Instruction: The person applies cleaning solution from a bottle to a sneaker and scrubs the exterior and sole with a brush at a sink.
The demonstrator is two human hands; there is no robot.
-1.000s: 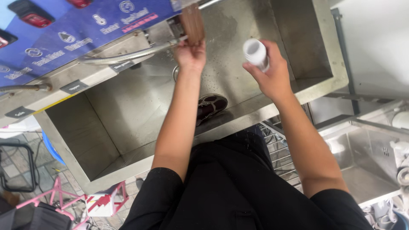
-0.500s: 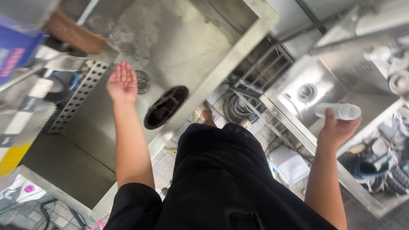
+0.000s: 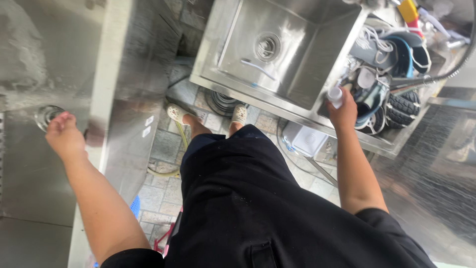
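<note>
My left hand [image 3: 63, 135] hangs over the large steel sink [image 3: 29, 188] at the left, close to its round drain [image 3: 47, 114]. Its fingers are curled and hold nothing. My right hand [image 3: 344, 111] is stretched out to the right and grips a small white bottle [image 3: 335, 94] upright. It holds the bottle at the near rim of a second, smaller steel sink [image 3: 277, 101], beside a compartment piled with shoes [image 3: 391, 49].
The smaller sink has an empty basin with a drain [image 3: 267, 47]. A white box [image 3: 307, 140] and coiled hoses [image 3: 222, 104] lie under it on the tiled floor. My sandalled feet [image 3: 176, 113] stand between the two sinks. A blue basket [image 3: 135, 206] sits low left.
My view has swung to the right. My right hand has carried the white bottle further out to the small sink's rim. My left hand has curled its fingers by the big sink's drain.
</note>
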